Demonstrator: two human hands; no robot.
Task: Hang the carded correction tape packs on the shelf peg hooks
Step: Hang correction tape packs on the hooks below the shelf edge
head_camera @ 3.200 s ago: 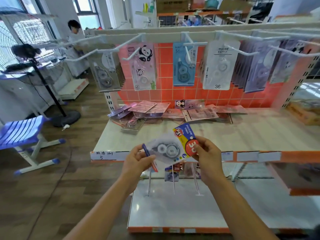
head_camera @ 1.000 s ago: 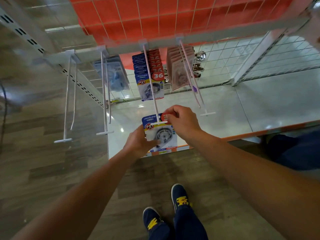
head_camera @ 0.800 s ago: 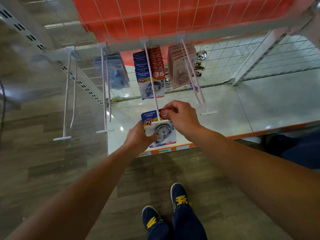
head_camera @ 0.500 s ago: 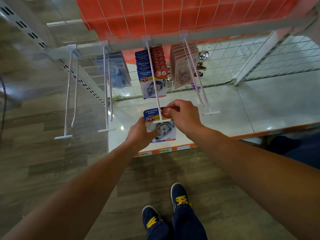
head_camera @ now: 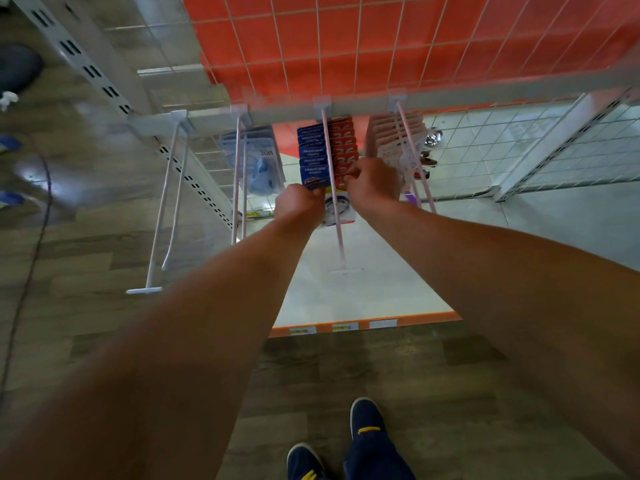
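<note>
Upper centre: correction tape packs blue-and-red cards. Left: blister packs pale blue. Top: back panel orange-red, white grid. Bottom: shoes navy, yellow trim.

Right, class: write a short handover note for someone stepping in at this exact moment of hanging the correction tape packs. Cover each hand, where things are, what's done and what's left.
Left hand: grips the pack at its left edge.
Right hand: pinches the pack's top right corner.
Pack: appears threaded on the middle peg hook, close to the row of matching packs at the hook's back.
Neighbours: pale blue packs hang on the hook to the left, pinkish packs to the right.
Done: pack on the hook.
Left: settle it against the row and let go.
</note>
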